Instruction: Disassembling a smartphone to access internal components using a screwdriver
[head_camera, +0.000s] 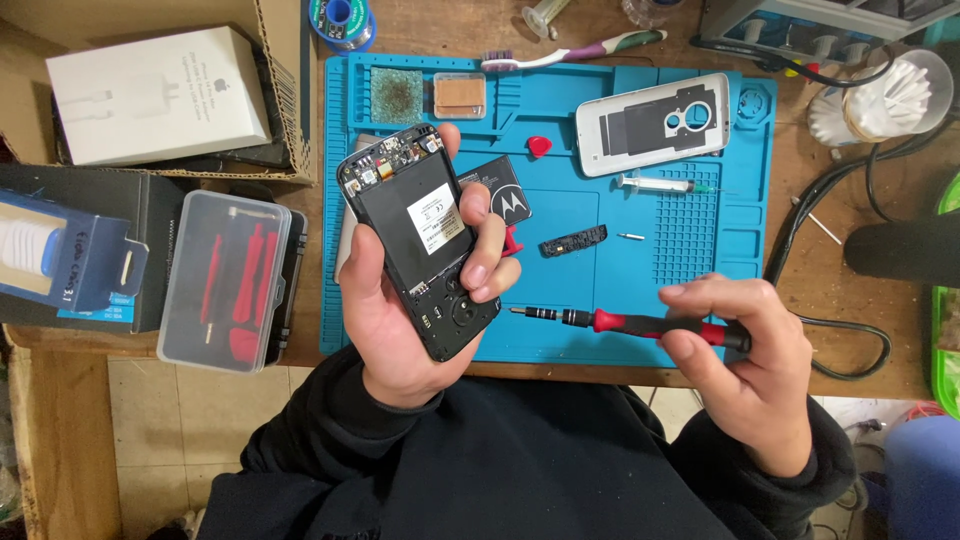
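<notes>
A blue mat (700, 245) covers the bench. On it lie a white back cover (652, 123), a syringe (660, 184) and a red pick (539, 147). Above the mat's near edge, the left hand (400, 320) wraps around an opened phone (418, 240). The right hand (745, 375) pinches a red screwdriver (630, 322), tip towards the phone.

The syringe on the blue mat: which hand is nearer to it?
Right. The right hand, holding the screwdriver, sits below the syringe; the left hand, holding the phone, is farther left.
</notes>
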